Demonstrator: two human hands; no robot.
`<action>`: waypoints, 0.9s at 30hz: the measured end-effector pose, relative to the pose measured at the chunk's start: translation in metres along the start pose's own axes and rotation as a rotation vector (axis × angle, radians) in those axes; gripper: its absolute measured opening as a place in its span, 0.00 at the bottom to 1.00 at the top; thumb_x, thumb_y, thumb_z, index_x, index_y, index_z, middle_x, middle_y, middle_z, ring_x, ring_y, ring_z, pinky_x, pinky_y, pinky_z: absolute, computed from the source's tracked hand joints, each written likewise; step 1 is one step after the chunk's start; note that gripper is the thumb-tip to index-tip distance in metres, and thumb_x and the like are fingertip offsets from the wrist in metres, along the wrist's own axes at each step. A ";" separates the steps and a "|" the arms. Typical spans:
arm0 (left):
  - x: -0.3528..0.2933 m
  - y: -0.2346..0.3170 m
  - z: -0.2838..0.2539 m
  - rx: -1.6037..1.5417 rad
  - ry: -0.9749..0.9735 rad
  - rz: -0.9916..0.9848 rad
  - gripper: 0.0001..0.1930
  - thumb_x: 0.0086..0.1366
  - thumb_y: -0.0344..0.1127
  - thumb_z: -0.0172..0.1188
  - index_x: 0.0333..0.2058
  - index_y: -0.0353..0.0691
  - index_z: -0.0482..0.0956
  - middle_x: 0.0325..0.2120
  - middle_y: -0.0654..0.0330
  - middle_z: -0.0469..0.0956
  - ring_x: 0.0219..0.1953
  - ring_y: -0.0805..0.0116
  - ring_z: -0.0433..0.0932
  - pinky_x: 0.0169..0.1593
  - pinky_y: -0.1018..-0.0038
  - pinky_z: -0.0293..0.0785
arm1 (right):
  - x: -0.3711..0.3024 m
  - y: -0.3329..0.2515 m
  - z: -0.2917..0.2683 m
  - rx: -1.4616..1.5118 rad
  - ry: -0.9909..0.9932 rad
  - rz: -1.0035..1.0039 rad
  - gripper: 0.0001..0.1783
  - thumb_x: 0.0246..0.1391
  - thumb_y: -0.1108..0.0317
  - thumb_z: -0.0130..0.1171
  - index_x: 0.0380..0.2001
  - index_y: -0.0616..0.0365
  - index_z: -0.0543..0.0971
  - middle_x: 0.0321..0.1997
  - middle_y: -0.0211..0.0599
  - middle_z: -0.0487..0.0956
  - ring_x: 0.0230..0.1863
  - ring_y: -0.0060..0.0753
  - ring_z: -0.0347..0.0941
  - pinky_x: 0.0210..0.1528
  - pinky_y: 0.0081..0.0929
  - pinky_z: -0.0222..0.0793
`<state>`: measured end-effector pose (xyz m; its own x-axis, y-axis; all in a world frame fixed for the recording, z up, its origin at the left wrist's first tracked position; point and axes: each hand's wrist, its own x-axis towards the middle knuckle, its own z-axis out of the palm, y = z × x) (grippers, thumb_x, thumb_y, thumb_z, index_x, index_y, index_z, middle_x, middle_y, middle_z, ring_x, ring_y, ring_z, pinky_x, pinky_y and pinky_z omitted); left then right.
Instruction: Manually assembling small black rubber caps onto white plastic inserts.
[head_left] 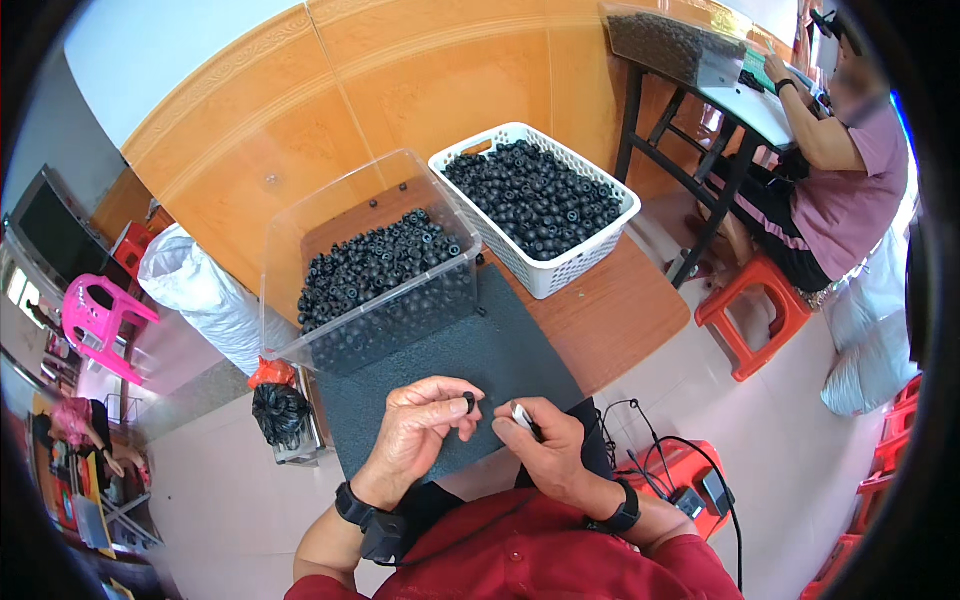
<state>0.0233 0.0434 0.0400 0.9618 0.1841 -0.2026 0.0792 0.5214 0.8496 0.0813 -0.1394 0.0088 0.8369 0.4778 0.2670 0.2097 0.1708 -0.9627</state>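
My left hand (pixel 412 422) pinches a small black ring-shaped part (pixel 469 402) between thumb and fingertips. Close by on its right, my right hand (pixel 553 452) is closed round a slim white-and-dark tool (pixel 522 417); its exact kind is hidden in the fingers. Both hands are held over the near edge of a dark grey mat (pixel 525 335). Beyond them a clear plastic bin (pixel 275 260) holds a heap of similar black parts (pixel 375 262). At its right a white perforated basket (pixel 560 275) is filled with more of them.
The bin and basket stand on a brown wooden table (pixel 640 325) against a tan wall. A white sack (pixel 215 300) leans at the left. Cables lie over a red stool (pixel 690 480) at the right. Another person (pixel 850 190) sits at a further table.
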 end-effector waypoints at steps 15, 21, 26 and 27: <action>-0.010 -0.050 -0.003 -0.130 0.010 -0.051 0.12 0.67 0.33 0.62 0.40 0.27 0.78 0.31 0.48 0.82 0.25 0.62 0.81 0.23 0.69 0.77 | 0.002 0.007 0.003 -0.124 -0.044 -0.197 0.06 0.57 0.76 0.64 0.37 0.65 0.79 0.25 0.36 0.81 0.26 0.25 0.81 0.26 0.21 0.72; -0.017 -0.054 0.004 -0.210 -0.006 -0.022 0.11 0.67 0.32 0.62 0.42 0.27 0.79 0.31 0.48 0.83 0.26 0.62 0.82 0.24 0.72 0.77 | 0.001 0.004 0.003 0.054 -0.043 -0.033 0.06 0.60 0.74 0.62 0.37 0.65 0.78 0.25 0.35 0.81 0.24 0.21 0.79 0.25 0.21 0.71; -0.019 -0.056 -0.001 -0.060 -0.036 0.065 0.11 0.64 0.29 0.65 0.42 0.28 0.79 0.32 0.49 0.83 0.29 0.63 0.83 0.27 0.73 0.78 | 0.000 -0.001 0.003 0.041 -0.056 0.009 0.07 0.63 0.71 0.59 0.38 0.65 0.77 0.24 0.33 0.79 0.25 0.18 0.78 0.26 0.20 0.72; -0.019 -0.055 0.000 -0.032 -0.037 0.074 0.11 0.64 0.29 0.65 0.42 0.28 0.79 0.32 0.49 0.83 0.29 0.63 0.83 0.27 0.74 0.78 | 0.002 -0.004 0.001 0.085 -0.077 0.040 0.07 0.64 0.71 0.59 0.38 0.65 0.76 0.24 0.33 0.79 0.25 0.18 0.78 0.27 0.20 0.72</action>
<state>0.0010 0.0114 -0.0034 0.9739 0.1924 -0.1207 -0.0007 0.5339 0.8455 0.0815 -0.1380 0.0134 0.8019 0.5498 0.2340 0.1304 0.2211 -0.9665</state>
